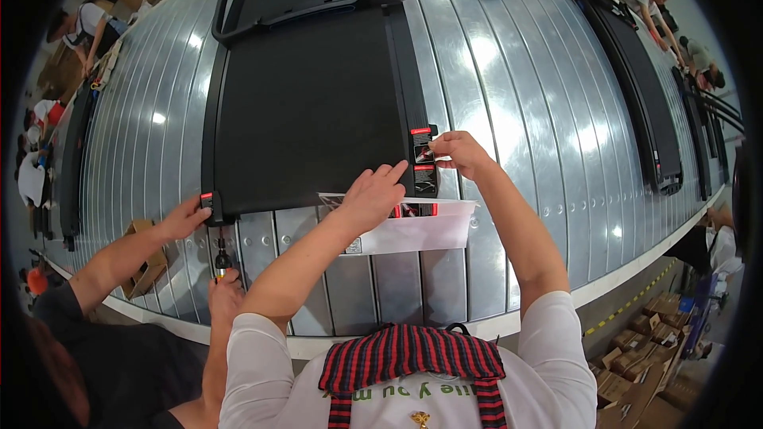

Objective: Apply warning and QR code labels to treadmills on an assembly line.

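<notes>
A black treadmill (310, 111) with a flat belt lies before me, its near end toward me. At its near right corner sit two black stickers with red headers, an upper sticker (422, 137) and a lower sticker (425, 180). From the right, my right hand (462, 154) pinches the edge of the upper sticker. My left hand (372, 193) reaches across with fingers stretched out, its fingertips at the side rail beside the stickers. Below it, partly under my left forearm, is a white sheet of stickers (421, 234), bent up along its edge.
At the left, a co-worker's hand (187, 217) rests on the treadmill's near left corner; the other holds a driver tool (222, 258) upright against its end. A cardboard box (145, 260) stands beside that arm. Another treadmill (636, 87) lies on the slatted metal table (548, 214) at right.
</notes>
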`<state>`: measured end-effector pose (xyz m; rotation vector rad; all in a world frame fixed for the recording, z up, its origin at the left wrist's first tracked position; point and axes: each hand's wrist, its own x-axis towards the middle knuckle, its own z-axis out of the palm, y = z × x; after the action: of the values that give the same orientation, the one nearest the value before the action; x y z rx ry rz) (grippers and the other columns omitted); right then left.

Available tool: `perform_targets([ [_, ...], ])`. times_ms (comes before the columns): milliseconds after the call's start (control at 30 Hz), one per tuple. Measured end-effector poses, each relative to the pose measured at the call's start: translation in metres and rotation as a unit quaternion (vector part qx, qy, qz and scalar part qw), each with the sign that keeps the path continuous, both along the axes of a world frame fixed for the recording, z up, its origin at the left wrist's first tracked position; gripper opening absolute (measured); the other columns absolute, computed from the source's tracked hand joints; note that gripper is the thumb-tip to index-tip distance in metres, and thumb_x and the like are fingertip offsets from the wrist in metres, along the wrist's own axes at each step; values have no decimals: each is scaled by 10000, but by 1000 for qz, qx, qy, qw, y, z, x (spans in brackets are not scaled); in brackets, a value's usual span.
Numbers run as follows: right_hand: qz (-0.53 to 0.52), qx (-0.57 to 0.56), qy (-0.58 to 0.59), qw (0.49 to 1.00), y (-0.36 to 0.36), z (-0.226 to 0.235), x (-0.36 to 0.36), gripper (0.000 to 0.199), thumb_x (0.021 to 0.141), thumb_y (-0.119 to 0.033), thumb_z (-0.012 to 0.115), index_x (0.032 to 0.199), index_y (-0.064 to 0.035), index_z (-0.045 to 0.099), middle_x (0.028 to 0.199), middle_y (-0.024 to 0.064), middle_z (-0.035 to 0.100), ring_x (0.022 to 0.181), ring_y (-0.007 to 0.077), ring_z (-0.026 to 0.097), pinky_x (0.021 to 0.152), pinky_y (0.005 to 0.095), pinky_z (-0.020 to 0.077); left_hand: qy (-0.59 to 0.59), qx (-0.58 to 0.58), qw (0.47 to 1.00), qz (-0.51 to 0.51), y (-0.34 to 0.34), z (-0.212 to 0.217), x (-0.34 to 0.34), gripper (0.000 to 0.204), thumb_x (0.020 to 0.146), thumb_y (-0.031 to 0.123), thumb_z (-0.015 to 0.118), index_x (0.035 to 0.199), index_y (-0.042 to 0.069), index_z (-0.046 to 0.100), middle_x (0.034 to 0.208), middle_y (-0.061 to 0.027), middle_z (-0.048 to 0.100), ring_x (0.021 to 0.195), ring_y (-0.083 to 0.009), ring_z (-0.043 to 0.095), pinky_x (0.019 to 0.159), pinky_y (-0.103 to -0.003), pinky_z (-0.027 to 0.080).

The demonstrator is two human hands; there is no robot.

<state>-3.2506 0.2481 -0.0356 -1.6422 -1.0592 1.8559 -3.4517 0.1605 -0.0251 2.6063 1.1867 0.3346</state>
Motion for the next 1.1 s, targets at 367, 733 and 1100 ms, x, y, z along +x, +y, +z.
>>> perform_targets([
  [367, 8, 36, -49, 998, 0, -4, -5, 90, 768, -114, 595, 753, -32, 559, 745, 64, 584, 692, 148, 536, 621, 292, 418, 17, -5, 1000, -21, 3, 1, -1, 30, 647, 53, 537, 657, 35, 559, 1232, -154, 438, 963, -221, 476, 701, -336, 412],
  [733, 20, 30, -46, 998, 3, -5, -3, 85, 788, -102, 589, 794, -33, 540, 769, 65, 587, 728, 137, 562, 627, 271, 449, 59, -23, 997, -53, 15, 3, 3, 68, 689, 94, 544, 696, 27, 549, 1249, -138, 423, 915, -235, 487, 702, -338, 452],
  [1100, 12, 40, -65, 997, 2, -10, -3, 94, 784, -107, 590, 797, -25, 546, 758, 64, 590, 724, 138, 568, 627, 273, 455, 69, -74, 993, -62, 22, 11, 9, 107, 705, 107, 595, 708, 0, 589, 1248, -96, 425, 886, -239, 493, 689, -347, 477],
])
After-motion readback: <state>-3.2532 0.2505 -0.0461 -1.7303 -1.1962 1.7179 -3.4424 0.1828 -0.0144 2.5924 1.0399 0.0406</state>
